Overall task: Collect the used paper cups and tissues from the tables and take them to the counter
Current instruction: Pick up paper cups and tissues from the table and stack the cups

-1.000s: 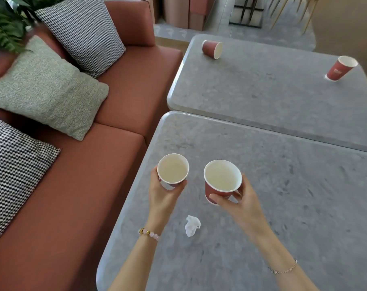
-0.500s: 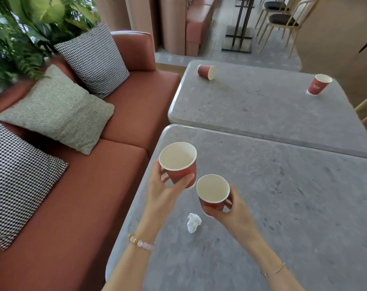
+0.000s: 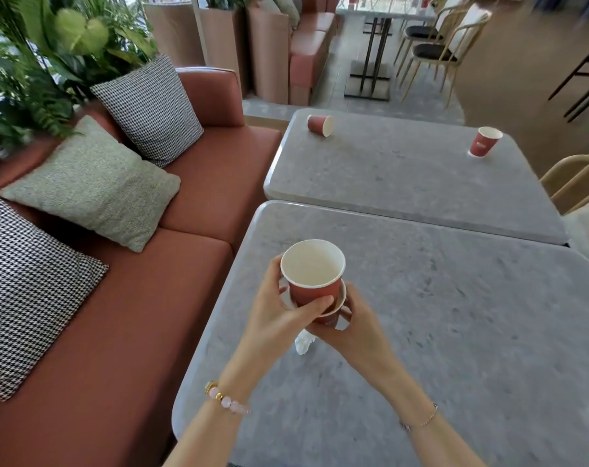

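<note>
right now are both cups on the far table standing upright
No, the left cup lies on its side; the right cup stands upright.

The lower cup point(image 3: 331, 319) is mostly hidden by the upper cup point(image 3: 311, 267) and the right hand point(image 3: 357, 332), the tissue point(image 3: 303, 346) is half covered by that hand, and the far cup's point(image 3: 483, 143) print is unreadably small.

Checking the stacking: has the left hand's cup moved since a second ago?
Yes. Against the crumpled tissue, the upper cup held by the left hand shifted right, into the lower cup in the right hand.
</note>
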Motion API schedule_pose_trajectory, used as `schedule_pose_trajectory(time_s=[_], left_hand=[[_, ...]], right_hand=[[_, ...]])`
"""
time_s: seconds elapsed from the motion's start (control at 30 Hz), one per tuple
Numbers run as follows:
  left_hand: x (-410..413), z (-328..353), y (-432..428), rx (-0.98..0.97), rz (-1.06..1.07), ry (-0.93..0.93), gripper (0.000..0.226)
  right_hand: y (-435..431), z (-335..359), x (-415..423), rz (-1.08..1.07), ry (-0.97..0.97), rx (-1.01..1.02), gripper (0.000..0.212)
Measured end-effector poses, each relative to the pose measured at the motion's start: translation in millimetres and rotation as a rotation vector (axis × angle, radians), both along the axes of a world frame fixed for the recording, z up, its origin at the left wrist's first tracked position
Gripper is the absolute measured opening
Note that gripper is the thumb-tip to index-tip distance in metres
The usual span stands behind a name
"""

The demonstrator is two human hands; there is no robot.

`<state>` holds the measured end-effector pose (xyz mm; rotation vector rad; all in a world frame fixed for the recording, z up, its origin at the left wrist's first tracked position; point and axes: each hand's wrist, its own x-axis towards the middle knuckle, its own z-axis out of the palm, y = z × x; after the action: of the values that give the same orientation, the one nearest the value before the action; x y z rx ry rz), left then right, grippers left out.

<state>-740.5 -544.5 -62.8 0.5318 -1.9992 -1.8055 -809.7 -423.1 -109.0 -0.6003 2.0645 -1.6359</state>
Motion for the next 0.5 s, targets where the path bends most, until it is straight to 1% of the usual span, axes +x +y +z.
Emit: schedule_pose_trajectory(time_s=[0.23,0.4,0.5], left_hand=[[9.0,-10.0,9.7,-0.073,0.011,-0.047,0.064],[12.8,-13.1,13.7,-0.139,-0.064,-0.134,0.079],[15.2,-12.8,14.8,-0.178,-0.060,-0.137,0.086]], right_hand=[[6.8,6.7,9.0,-0.021,0.005,-0.011,0.053],[13.0,5.9,10.2,-0.040,0.008,-0.004,0.050],[16.4,6.2,9.9,-0.050,0.006,-0.002,0.050]])
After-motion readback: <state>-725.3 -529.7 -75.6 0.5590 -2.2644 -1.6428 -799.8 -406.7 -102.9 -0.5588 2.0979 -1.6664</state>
